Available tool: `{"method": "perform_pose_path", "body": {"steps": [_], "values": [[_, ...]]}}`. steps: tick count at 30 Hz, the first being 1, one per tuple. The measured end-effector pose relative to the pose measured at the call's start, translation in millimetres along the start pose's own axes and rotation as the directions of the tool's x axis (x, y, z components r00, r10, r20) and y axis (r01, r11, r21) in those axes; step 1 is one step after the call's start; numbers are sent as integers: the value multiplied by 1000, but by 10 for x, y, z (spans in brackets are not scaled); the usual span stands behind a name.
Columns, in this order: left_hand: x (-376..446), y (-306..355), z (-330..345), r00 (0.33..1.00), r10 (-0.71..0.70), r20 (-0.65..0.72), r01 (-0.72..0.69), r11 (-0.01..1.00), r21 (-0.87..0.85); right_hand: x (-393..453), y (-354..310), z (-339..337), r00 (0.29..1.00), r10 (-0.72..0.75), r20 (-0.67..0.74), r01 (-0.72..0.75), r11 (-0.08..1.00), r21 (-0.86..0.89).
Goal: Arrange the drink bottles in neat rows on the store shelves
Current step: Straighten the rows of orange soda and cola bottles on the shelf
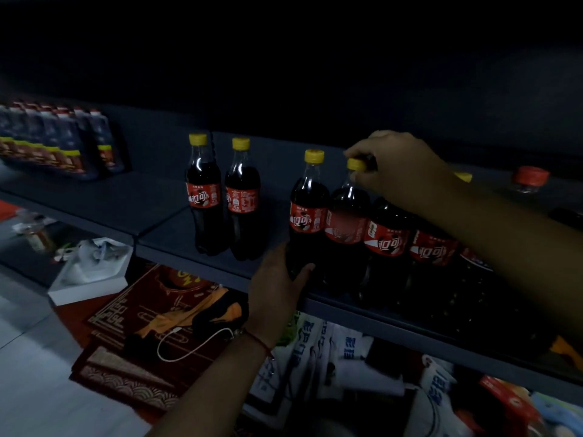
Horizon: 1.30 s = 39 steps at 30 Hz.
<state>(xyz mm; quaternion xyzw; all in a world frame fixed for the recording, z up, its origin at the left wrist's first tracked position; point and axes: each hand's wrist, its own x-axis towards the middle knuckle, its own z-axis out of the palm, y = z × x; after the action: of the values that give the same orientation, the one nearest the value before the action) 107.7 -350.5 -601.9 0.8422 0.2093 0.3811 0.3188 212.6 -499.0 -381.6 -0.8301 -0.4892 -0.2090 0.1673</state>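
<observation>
Left hand (277,285), red string at wrist, grips lower body of front cola bottle (307,216) at shelf (164,216) edge. Right hand (394,171) pinches yellow cap of next bottle (347,222), touching first. Two bottles (205,197) stand apart, beyond left fingers.

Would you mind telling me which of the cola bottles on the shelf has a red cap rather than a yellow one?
The bottle at the far right, behind the right forearm; every other visible cap is yellow.
</observation>
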Motion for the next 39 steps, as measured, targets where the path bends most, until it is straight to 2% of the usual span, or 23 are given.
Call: {"method": "perform_pose_path", "body": {"steps": [6, 8, 11, 16, 20, 22, 28, 32, 39], "values": [[28, -80, -172, 996, 42, 75, -42, 999, -6, 43, -67, 8, 999, 40, 24, -38, 997, -70], [87, -220, -347, 1000, -14, -10, 14, 1000, -28, 111, -109, 17, 998, 53, 19, -51, 994, -95], [195, -494, -583, 976, -136, -171, 131, 991, -41, 222, -232, 71, 999, 44, 16, -44, 998, -35], [324, -629, -543, 985, -168, -46, 167, 985, -35, 414, -411, 203, 992, 38, 119, -40, 999, 19], [371, -660, -460, 976, -198, -93, 201, 979, 28, 467, -415, 250, 987, 46, 153, -46, 999, -8], [374, -686, -424, 980, -175, -94, 181, 982, 57, 468, -379, 262, 990, 30, 137, -28, 999, -15], [408, -649, -386, 972, -201, -118, 197, 979, -45, 446, -303, 269, 993, -3, 119, -4, 999, 53], [447, -627, -348, 985, -114, -133, 116, 993, 10, 407, -305, 262, 996, -6, 93, 0, 998, 70], [309, -514, -234, 987, -85, -140, 88, 996, 14, 409, -274, 287, 996, -3, 84, -3, 997, 79]]}}
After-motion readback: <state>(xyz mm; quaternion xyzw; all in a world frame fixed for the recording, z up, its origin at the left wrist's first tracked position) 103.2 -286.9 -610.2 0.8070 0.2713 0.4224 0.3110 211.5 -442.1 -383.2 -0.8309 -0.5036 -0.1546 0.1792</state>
